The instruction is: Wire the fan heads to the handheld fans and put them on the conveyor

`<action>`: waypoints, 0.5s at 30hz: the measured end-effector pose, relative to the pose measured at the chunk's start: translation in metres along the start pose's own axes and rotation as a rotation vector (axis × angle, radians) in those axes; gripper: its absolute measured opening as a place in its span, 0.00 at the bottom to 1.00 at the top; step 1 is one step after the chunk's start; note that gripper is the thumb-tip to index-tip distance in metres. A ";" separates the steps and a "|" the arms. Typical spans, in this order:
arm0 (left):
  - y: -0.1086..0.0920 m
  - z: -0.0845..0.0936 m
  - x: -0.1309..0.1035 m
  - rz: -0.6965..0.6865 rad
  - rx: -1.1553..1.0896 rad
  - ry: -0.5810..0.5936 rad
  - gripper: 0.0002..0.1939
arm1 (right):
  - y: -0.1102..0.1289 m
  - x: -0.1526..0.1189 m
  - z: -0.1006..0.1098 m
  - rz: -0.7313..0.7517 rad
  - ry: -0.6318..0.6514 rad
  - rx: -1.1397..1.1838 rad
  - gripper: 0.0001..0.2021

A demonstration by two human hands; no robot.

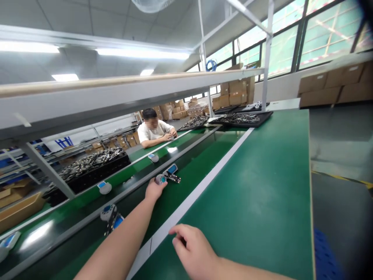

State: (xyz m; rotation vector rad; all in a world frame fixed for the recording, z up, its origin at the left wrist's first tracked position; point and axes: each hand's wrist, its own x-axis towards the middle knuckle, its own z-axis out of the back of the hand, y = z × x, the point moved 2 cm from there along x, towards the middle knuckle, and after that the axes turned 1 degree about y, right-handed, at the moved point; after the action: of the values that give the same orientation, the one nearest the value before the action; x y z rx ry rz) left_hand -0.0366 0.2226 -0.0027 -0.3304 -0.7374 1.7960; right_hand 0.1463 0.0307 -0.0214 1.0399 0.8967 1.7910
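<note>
Gray gadget (161, 179) is pinched by the left hand (155, 189), left of the white strip (201, 189). Just right of it, the right hand (194, 244) has finger and thumb apart.

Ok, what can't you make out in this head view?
Head view:
Near side of the gray round-headed device: hidden by left hand.
Lower device: partly behind left forearm.
Leftmost device: cut off by left edge.
Metallic parts on rightmost black tray: too small.
</note>
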 end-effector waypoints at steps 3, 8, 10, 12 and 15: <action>-0.005 -0.002 0.004 0.071 -0.095 -0.014 0.18 | -0.004 0.004 -0.001 -0.006 -0.009 -0.045 0.13; -0.007 0.026 0.004 0.120 -0.294 -0.038 0.19 | -0.004 0.008 0.002 0.012 -0.050 -0.012 0.12; -0.010 0.039 -0.001 0.098 -0.388 -0.014 0.19 | -0.002 0.008 0.008 0.012 -0.093 0.022 0.12; -0.012 0.051 -0.012 0.067 -0.482 0.042 0.18 | 0.001 0.010 0.018 -0.007 -0.160 0.062 0.11; -0.009 0.065 -0.044 0.055 -0.591 0.170 0.17 | 0.004 0.012 0.032 -0.057 -0.260 0.095 0.10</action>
State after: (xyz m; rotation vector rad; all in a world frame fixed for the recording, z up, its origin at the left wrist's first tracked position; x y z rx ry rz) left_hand -0.0507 0.1625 0.0472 -0.8887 -1.1358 1.5442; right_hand 0.1706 0.0456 -0.0016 1.2623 0.8475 1.5355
